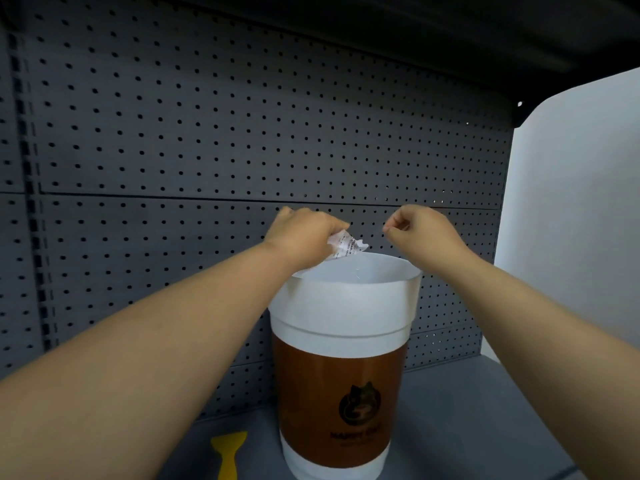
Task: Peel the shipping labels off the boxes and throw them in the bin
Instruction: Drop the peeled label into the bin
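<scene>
Shipping label [346,245], crumpled and white with printed text, is pinched in the left hand [304,233] just above the rim of the bin [341,341]. The right hand [420,228] hovers beside it over the bin, its grip curled with fingertips pinched together, holding nothing visible. A yellow scraper [228,452] lies on the grey shelf [467,427] left of the bin, before a pegboard [242,133].

head cam: worn on my head, only view | faces forward and slightly down | near: my forearms enter from 7 and 5 o'clock | bin [341,355] close at centre, 6 o'clock | pegboard [242,133] just behind, filling 12 o'clock
</scene>
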